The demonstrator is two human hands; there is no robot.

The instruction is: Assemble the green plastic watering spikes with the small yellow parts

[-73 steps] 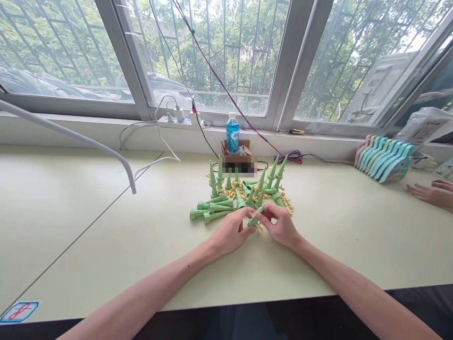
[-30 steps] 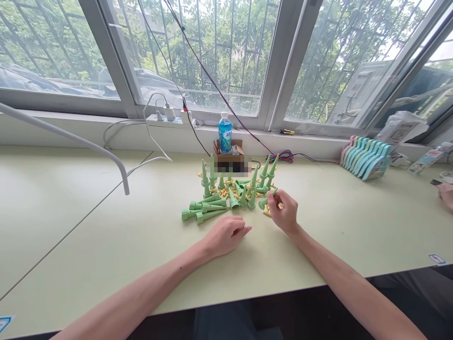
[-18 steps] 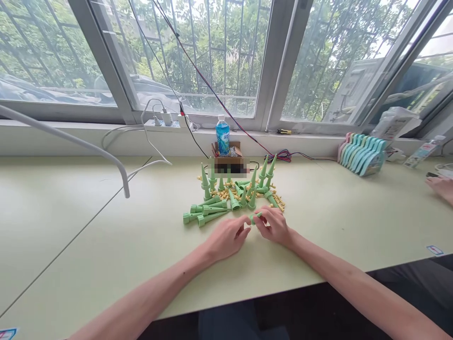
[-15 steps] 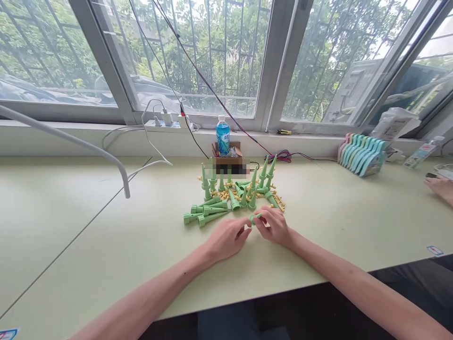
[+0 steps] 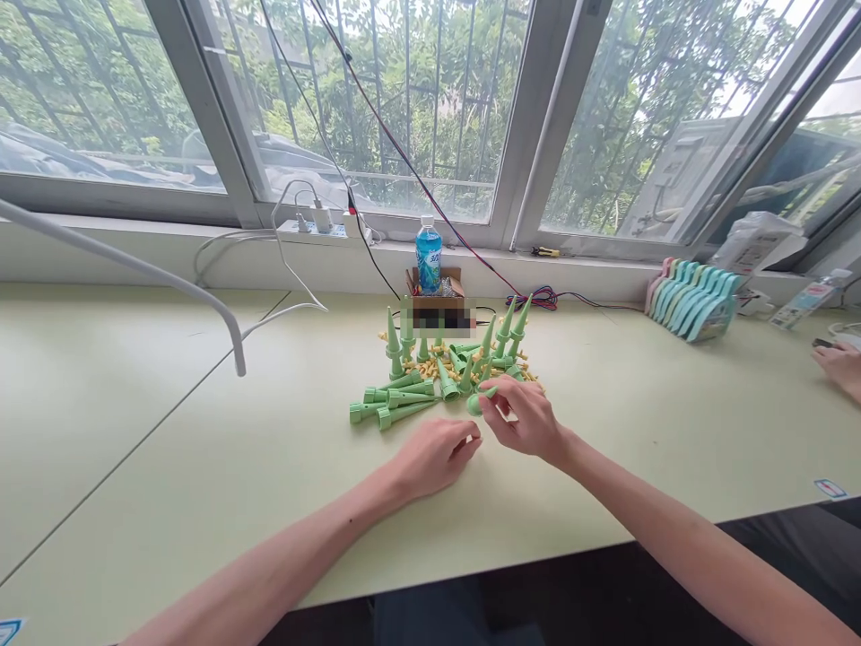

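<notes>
My right hand [image 5: 528, 415] pinches a green plastic spike [image 5: 474, 405] by its narrow part, the round wide end facing left, just in front of the pile. My left hand [image 5: 440, 456] rests on the table nearby, thumb and curled fingers together; whatever may be between them is hidden. Several green spikes [image 5: 409, 415] lie on their sides to the left of the pile. Behind them other green cones [image 5: 393, 345] stand upright, some stacked. Small yellow plastic pieces [image 5: 425, 369] lie scattered among the cones, and my right hand covers part of them.
A blue bottle [image 5: 429, 260] stands in a small cardboard box [image 5: 454, 285] behind the pile. Coiled cables [image 5: 538, 299] lie by the wall. Pastel hanger-shaped pieces [image 5: 692, 301] stand at right, near another person's hand [image 5: 840, 368]. A white curved bar [image 5: 202, 292] crosses the left side.
My right hand has lifted the green spike up and away from my left hand, turning its wide end into view. The left hand stays almost in place. The view has shifted slightly.
</notes>
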